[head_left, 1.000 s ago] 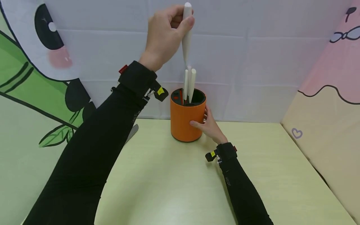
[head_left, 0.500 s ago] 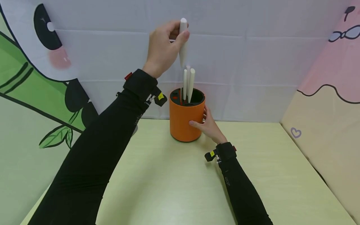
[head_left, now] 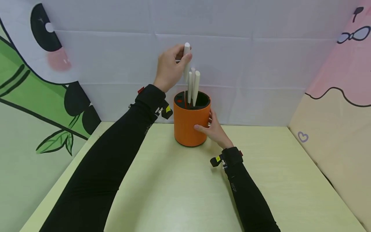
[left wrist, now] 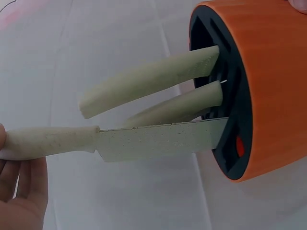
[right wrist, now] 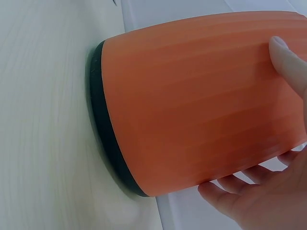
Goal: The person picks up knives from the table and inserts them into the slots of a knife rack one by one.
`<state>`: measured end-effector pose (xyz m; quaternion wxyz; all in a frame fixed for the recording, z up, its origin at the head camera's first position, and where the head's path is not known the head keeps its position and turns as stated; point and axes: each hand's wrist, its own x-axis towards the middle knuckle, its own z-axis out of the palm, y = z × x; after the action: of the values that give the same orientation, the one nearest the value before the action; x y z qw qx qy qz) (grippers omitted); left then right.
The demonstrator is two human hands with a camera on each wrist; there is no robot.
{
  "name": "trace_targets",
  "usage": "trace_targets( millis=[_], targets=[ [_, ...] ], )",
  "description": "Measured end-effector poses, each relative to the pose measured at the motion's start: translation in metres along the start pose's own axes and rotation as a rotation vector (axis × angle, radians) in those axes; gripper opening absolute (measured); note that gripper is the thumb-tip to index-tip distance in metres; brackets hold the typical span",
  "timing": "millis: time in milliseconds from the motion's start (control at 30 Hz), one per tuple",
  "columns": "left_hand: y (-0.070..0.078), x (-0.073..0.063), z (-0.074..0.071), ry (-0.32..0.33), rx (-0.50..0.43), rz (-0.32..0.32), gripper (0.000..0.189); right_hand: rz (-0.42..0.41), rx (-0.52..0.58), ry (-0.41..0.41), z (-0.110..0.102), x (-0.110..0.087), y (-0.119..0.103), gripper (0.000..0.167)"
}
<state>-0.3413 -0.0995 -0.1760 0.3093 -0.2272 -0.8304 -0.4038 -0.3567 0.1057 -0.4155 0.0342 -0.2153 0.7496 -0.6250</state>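
High over the back of the table, my left hand (head_left: 171,69) pinches the white handle of a knife (left wrist: 163,140). Its blade points down, and in the left wrist view the blade's end is inside a slot of the orange knife holder (head_left: 189,127). My right hand (head_left: 215,130) grips the holder's right side, thumb (right wrist: 288,62) across the front and fingers round the far side. The holder stands upright on the table. Other white-handled knives (left wrist: 153,79) stand in its black slotted top (left wrist: 235,96), their blades hidden inside.
A pale wooden table (head_left: 179,187) lies under the holder. White cloth (head_left: 255,71) with cartoon prints hangs close behind it, and printed panels (head_left: 333,135) border both sides. My left sleeve (head_left: 116,161) crosses over the table's left part.
My left hand has come down with the knife, lowering its blade into the holder's top. The right hand keeps its grip. A grey blade-like piece on the table is now hidden by my left arm.
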Motion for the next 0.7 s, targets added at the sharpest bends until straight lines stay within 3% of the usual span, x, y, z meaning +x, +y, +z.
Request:
trace_targets(
  millis=[700],
  targets=[
    [-0.042, -0.025, 0.022, -0.057, -0.019, -0.054, 0.036, 0.012, -0.010, 0.000, 0.002, 0.000, -0.002, 0.105]
  ],
)
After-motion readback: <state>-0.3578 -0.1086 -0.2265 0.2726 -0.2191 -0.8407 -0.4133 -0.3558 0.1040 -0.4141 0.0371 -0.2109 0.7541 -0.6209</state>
